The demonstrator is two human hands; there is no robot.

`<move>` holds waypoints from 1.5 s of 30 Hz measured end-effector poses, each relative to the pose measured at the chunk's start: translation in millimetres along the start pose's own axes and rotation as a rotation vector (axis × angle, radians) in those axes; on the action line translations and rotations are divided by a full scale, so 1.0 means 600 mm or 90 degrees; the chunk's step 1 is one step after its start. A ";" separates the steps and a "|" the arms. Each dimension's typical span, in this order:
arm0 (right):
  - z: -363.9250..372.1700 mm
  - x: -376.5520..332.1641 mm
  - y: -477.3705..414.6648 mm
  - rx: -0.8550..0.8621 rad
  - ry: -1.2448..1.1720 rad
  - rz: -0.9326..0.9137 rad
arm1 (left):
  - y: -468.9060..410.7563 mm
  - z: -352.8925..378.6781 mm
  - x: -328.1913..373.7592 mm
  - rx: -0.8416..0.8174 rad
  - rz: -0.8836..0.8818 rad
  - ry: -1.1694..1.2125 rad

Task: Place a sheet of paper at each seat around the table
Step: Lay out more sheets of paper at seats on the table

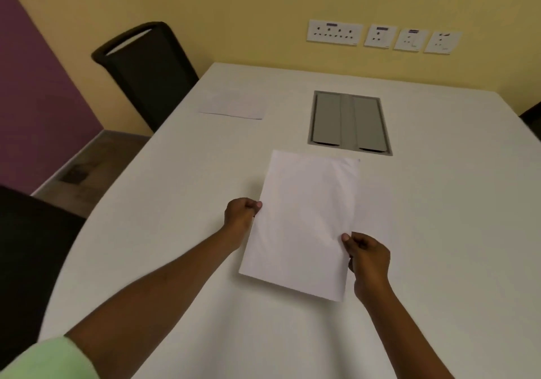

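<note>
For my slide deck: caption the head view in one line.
Both hands, left and right, hold a paper stack over the white table; one sheet lies by a chair.

Dim, warm, even indoor light; soft shadows fall beneath the held paper point(304, 223). Slight overall blur, and wide-angle bending curves the table point(181, 191) edges.

Two bare forearms reach into view from the bottom edge. The left arm shows a short stretch of pale green sleeve point(49, 358) at the lower left corner, a soft, plain fabric with no pattern or marking visible, ending above the elbow. The right arm is bare as far as the frame shows it, with no sleeve in sight. The left hand point(241, 213) and the right hand point(369, 257) wear no gloves, rings or watch. Short, unpainted nails show on the thumbs.
</note>
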State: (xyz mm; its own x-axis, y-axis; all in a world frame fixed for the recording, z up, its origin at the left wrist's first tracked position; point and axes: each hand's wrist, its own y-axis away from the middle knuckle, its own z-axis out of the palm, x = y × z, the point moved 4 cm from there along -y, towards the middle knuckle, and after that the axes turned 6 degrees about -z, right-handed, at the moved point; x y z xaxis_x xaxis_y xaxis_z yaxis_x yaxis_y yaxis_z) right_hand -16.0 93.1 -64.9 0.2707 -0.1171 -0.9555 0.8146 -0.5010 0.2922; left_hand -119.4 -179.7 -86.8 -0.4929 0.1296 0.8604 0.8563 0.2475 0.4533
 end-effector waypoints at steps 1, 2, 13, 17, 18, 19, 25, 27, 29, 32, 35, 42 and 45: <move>0.018 0.012 0.019 0.000 -0.005 0.016 | -0.004 -0.025 -0.001 0.005 0.006 -0.026; 0.037 0.024 0.040 0.000 -0.013 0.034 | -0.009 -0.050 -0.001 0.013 0.015 -0.057; 0.237 0.171 0.225 -0.073 0.022 0.166 | -0.081 -0.210 -0.023 0.082 0.130 -0.383; 0.285 0.203 0.257 -0.089 0.044 0.217 | -0.113 -0.239 -0.051 0.094 0.130 -0.436; 0.293 0.209 0.261 -0.093 0.048 0.225 | -0.119 -0.242 -0.057 0.093 0.133 -0.451; 0.300 0.215 0.264 -0.094 0.054 0.232 | -0.124 -0.243 -0.061 0.090 0.138 -0.467; 0.329 0.239 0.275 -0.089 0.101 0.254 | -0.151 -0.242 -0.082 0.099 0.164 -0.511; 0.336 0.246 0.276 -0.096 0.112 0.263 | -0.158 -0.241 -0.088 0.108 0.169 -0.516; 0.341 0.252 0.276 -0.107 0.123 0.272 | -0.163 -0.240 -0.093 0.114 0.173 -0.521; 0.344 0.253 0.271 -0.112 0.137 0.280 | -0.170 -0.242 -0.101 0.123 0.176 -0.529; 0.345 0.250 0.267 -0.125 0.152 0.278 | -0.172 -0.243 -0.108 0.132 0.176 -0.526; 0.348 0.252 0.268 -0.146 0.162 0.271 | -0.175 -0.253 -0.113 0.140 0.169 -0.541; 0.347 0.249 0.269 -0.155 0.182 0.260 | -0.175 -0.254 -0.112 0.143 0.173 -0.527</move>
State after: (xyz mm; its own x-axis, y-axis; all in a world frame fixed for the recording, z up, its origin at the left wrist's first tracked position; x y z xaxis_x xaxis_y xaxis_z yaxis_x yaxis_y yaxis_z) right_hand 49.3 -184.1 -168.9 0.6902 -0.0057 -0.7236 0.7001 -0.2476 0.6697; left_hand -152.8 -360.7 -156.5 -0.3050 0.8401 0.4486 0.9522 0.2778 0.1270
